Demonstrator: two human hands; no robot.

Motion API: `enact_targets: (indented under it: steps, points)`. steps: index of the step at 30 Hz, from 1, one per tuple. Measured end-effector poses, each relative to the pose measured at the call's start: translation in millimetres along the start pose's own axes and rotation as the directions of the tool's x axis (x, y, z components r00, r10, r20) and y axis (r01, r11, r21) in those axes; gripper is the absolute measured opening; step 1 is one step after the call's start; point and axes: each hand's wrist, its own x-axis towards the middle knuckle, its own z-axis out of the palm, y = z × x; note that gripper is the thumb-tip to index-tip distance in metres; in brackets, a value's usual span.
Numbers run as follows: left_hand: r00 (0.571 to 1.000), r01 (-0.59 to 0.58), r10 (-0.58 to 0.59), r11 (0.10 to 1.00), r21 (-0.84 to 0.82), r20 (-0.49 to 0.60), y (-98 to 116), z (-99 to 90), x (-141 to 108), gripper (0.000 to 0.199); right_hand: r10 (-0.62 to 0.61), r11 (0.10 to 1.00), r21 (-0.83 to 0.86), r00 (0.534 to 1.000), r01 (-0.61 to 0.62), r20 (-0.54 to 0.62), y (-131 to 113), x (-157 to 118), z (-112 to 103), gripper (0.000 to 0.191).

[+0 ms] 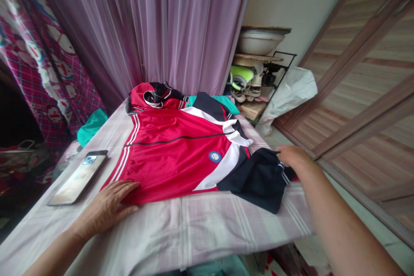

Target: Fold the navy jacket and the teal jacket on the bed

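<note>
A red, white and navy zip jacket (174,151) lies spread on a cloth-covered table (181,228), its collar toward the right and its striped hem at the left. My left hand (113,200) rests flat on the hem's near corner, fingers extended. At the right, my right hand (289,155) has its fingers closed on the cuff end of the navy near sleeve (261,177). The far sleeve (210,105) reaches away over a teal cloth.
A phone (79,179) lies face down at the table's left. Crumpled red and navy clothing (155,97) sits at the far edge before purple curtains (181,21). Beyond the right edge are a rack with a basin (260,42), a white bag (291,92) and wooden doors (362,69).
</note>
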Motion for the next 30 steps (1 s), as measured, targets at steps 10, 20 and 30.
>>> enact_targets:
  steps: [10,20,30]
  points:
    - [0.995,0.091,-0.093,0.995,-0.036,-0.038,6.5,-4.0,18.9,0.049,-0.062,0.818,0.398,0.751,0.416,-0.658,-137.7,87.3,-116.3,0.05]
    - [0.988,0.114,-0.125,0.986,-0.121,-0.088,9.8,-2.5,14.5,0.049,-0.436,0.849,0.283,0.894,0.447,-0.105,-165.8,87.0,-31.4,0.039]
    - [0.996,0.062,-0.063,0.998,-0.02,-0.063,4.6,5.4,8.3,0.054,-0.257,0.952,0.193,0.964,0.239,0.075,-140.0,68.1,38.3,0.028]
